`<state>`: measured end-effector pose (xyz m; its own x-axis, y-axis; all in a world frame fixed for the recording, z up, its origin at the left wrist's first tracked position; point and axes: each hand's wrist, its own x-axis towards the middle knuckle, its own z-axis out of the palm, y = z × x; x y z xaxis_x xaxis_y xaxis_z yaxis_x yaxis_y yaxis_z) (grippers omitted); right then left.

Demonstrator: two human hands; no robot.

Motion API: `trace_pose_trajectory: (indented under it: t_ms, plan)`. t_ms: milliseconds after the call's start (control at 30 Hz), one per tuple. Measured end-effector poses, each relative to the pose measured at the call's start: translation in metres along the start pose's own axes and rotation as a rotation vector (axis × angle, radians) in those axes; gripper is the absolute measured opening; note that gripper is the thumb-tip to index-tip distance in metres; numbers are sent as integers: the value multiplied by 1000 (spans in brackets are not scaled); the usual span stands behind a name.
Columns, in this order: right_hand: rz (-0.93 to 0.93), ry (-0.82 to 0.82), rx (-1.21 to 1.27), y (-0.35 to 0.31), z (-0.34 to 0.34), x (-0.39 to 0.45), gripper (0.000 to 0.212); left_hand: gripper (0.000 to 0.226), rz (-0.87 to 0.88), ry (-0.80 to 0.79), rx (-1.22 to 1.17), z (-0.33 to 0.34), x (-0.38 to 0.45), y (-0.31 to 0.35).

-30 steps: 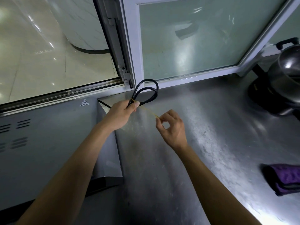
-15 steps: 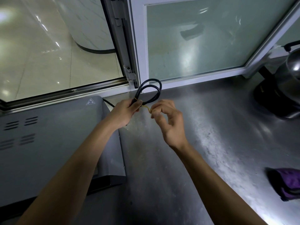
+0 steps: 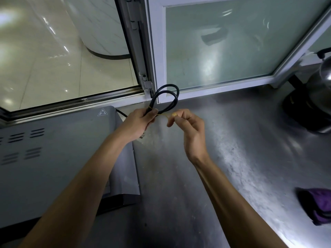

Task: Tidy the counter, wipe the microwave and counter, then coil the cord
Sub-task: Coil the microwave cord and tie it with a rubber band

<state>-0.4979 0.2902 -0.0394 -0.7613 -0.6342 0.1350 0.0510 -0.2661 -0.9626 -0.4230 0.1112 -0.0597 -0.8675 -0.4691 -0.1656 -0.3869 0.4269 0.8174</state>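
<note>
Cord (image 3: 165,97), black and looped, stands above the steel counter (image 3: 232,158) by the window frame, its gathered strands clamped in the left hand (image 3: 138,122); the right hand (image 3: 188,127) pinches a yellowish band (image 3: 165,114) stretched from the bundle; the microwave (image 3: 53,149) sits left, a purple cloth (image 3: 320,203) right.

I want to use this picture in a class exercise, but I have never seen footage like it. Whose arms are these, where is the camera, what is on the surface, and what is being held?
There is no machine: a person wears a camera on the head, looking down at their own arms. The left hand grips a looped black cord. The right hand pinches a thin yellowish rubber band stretched from the cord. Below is a steel counter, with a grey microwave at left, a purple cloth at right and a metal pot at far right.
</note>
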Motion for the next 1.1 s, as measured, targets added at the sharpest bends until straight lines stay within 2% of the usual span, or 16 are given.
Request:
trace_pose_trajectory:
  t_ms: [267,467,633,767,933,1100]
  plan:
    - [-95,-53,223,-11,13,8,23,49,19,26,-56,-6,0,5]
    - [-78,-65,122,-4,11,12,42,45,23,-2,-69,-4,1,9]
    - [40,-78,106,0,3,11,47,42,2,-40,-40,-4,0,11]
    - [141,54,129,1,4,8,48,48,-14,-55,-12,-2,-3,14]
    - [157,230,241,8,17,5,37,21,2,-26,37,1,-2,14]
    - [169,357,411,3,19,3,33,22,52,63,156,1,-3,20]
